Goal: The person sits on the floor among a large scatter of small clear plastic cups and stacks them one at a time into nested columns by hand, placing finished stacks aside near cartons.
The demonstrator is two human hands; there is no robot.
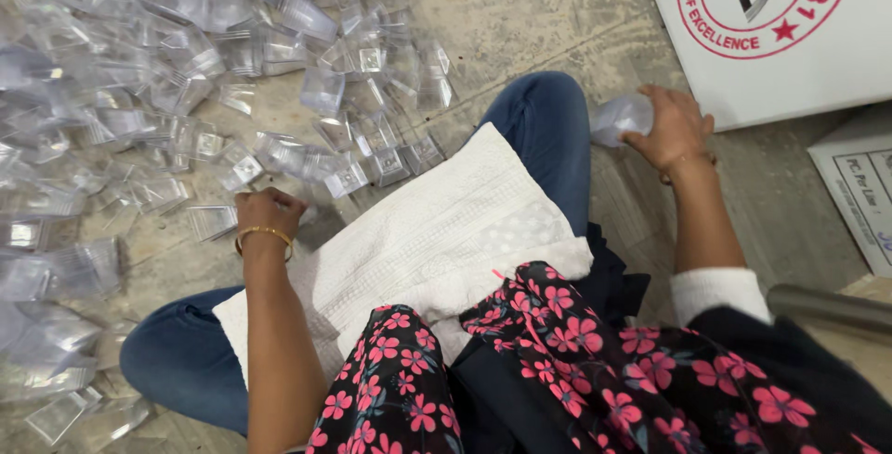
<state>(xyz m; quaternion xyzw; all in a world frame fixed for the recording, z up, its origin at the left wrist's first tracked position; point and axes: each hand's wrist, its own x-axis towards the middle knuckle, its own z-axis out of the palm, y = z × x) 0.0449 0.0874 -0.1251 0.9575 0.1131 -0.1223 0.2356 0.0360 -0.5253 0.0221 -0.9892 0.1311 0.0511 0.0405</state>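
Note:
I sit cross-legged on a concrete floor with a white cloth over my lap. My left hand, with a gold bangle at the wrist, reaches down into a spread of small clear plastic containers; its fingers are curled at the pile's edge and what they grip is hidden. My right hand stretches out to the right and is closed on a clear plastic container near the floor, beside a white carton.
A large white cardboard carton with a red round stamp stands at the upper right. A second printed box lies at the right edge. A grey metal tube crosses the lower right. Clear containers cover the floor at left.

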